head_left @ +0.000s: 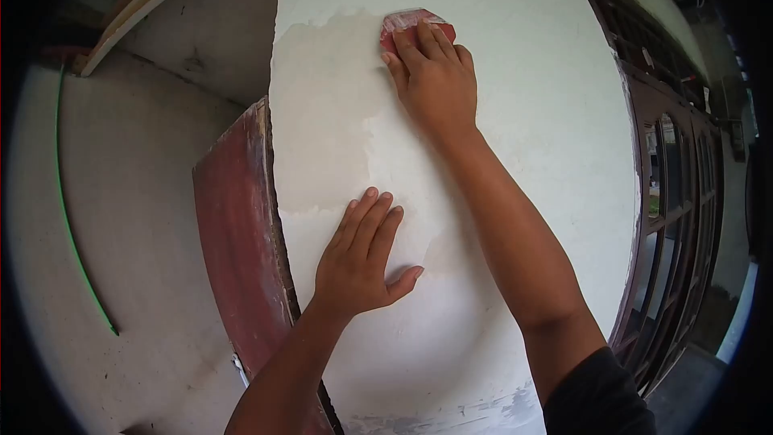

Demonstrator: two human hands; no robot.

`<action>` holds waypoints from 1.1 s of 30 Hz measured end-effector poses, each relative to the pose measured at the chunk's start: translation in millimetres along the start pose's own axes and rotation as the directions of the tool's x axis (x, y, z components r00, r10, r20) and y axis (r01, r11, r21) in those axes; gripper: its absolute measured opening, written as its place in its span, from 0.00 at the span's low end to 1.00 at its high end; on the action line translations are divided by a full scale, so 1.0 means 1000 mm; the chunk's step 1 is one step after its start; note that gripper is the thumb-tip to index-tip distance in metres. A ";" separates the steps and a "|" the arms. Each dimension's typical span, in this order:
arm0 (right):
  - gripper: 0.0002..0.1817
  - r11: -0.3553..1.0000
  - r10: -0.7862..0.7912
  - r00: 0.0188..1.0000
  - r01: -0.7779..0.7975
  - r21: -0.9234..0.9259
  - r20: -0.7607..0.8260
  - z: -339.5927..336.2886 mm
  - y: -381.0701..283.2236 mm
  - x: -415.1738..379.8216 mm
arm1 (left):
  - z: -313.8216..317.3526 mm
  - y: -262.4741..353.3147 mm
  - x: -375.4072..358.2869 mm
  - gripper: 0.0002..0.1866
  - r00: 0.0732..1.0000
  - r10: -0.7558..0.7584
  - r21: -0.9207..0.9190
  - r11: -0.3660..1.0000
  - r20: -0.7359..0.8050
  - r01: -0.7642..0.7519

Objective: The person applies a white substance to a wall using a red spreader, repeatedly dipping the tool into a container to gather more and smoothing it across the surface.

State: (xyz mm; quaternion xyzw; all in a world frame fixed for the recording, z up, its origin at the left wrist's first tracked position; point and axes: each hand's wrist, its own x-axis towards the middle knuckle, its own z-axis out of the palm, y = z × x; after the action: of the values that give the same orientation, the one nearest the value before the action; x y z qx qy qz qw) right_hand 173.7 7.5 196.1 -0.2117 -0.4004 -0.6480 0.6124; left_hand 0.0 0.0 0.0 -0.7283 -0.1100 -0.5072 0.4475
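My left hand [358, 262] is closest to me, fingers spread flat and released against the white plastered pillar face [515, 153], holding nothing; I reckon it's there to brace me and feel the surface. Just left of it runs the worn dark red painted edge strip [237, 250] on the pillar's side. Higher up, my right hand [433, 80] has its grip pressed down on a small red piece of sandpaper [408, 22], fingers flat on top so it sits tight to the wall, right at the upper edge of the duller beige patch of filler [330, 113]. Off right there's a dark brown wooden window frame [672, 193]. No containers anywhere in sight.
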 end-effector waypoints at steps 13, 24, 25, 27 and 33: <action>0.19 0.998 -0.059 0.998 0.059 0.025 0.035 -0.008 0.001 0.003 | 0.003 0.001 0.003 0.38 1.000 -0.019 0.002 1.000 -0.012 0.019; 0.18 0.999 -0.045 0.998 0.045 -0.009 0.052 -0.010 -0.010 0.003 | 0.002 0.001 0.000 0.38 1.000 -0.022 0.005 1.000 -0.002 0.022; 0.19 0.999 -0.035 0.999 0.035 -0.011 0.030 -0.013 -0.010 0.005 | 0.002 0.002 0.000 0.38 1.000 -0.023 0.002 1.000 0.004 0.023; 0.19 1.000 -0.020 1.000 0.020 -0.014 0.006 -0.010 -0.009 0.008 | 0.001 0.001 0.000 0.38 1.000 -0.020 0.001 1.000 0.012 0.020; 0.19 0.998 -0.063 0.997 0.064 -0.018 0.047 -0.011 -0.006 0.002 | 0.001 0.001 0.001 0.38 1.000 -0.014 -0.002 1.000 0.000 0.014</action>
State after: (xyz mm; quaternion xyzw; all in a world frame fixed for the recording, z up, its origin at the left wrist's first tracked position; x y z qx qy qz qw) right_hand 170.2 -2.6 190.1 -0.2196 -0.4147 -0.6660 0.5798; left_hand 1.6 -0.4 -0.3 -0.7281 -0.1148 -0.5104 0.4430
